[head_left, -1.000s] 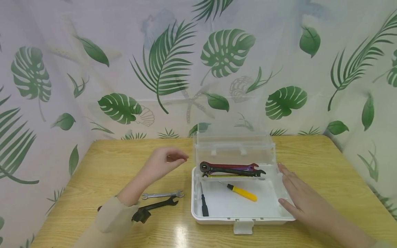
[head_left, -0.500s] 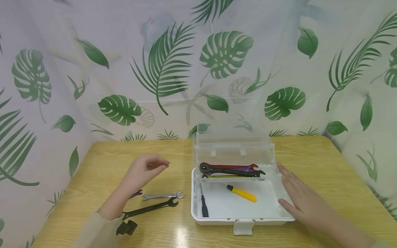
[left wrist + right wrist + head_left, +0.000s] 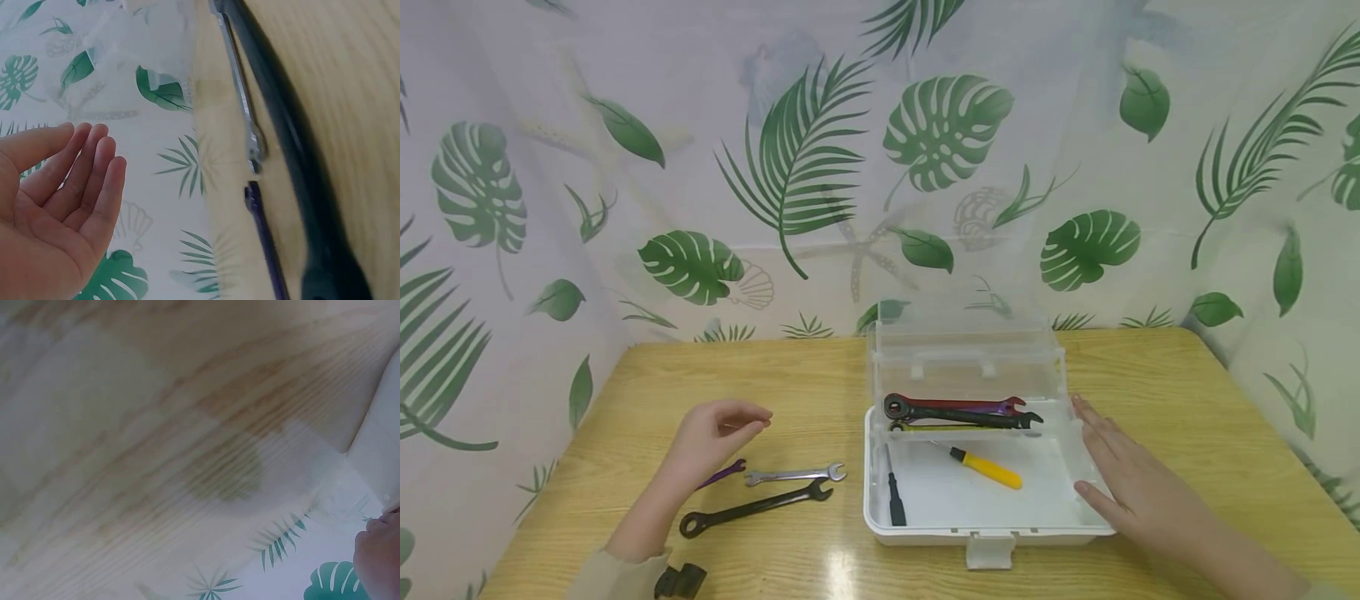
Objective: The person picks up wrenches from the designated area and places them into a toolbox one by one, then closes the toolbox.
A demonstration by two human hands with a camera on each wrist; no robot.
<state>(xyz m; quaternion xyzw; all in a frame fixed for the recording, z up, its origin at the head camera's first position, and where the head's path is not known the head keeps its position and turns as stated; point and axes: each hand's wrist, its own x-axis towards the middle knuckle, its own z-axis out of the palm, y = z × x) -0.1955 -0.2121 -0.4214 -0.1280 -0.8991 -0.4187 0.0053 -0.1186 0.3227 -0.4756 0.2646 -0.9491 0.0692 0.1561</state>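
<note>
My left hand (image 3: 733, 425) hovers over the table with its fingers loosely curled and nothing in it; the left wrist view shows the palm (image 3: 59, 206) bare. Just below it lie a purple wrench (image 3: 722, 473), a silver wrench (image 3: 793, 474) and a black wrench (image 3: 752, 507). My right hand (image 3: 1108, 462) rests with straight fingers against the right side of a white toolbox (image 3: 985, 530), whose clear lid (image 3: 966, 350) stands up. Inside lie stacked red, black and yellow wrenches (image 3: 958, 410), a yellow-handled screwdriver (image 3: 988, 468) and a black screwdriver (image 3: 895, 498).
The wooden table (image 3: 1187, 392) is walled by a leaf-print curtain (image 3: 820, 167) at the back and both sides. A black strap-mounted device (image 3: 679, 581) sits by my left sleeve at the near edge. The toolbox latch (image 3: 987, 550) hangs toward me.
My left hand has drawn back leftward from beside the toolbox and now sits over the loose wrenches, uncovering the purple one. The right hand and toolbox have not moved.
</note>
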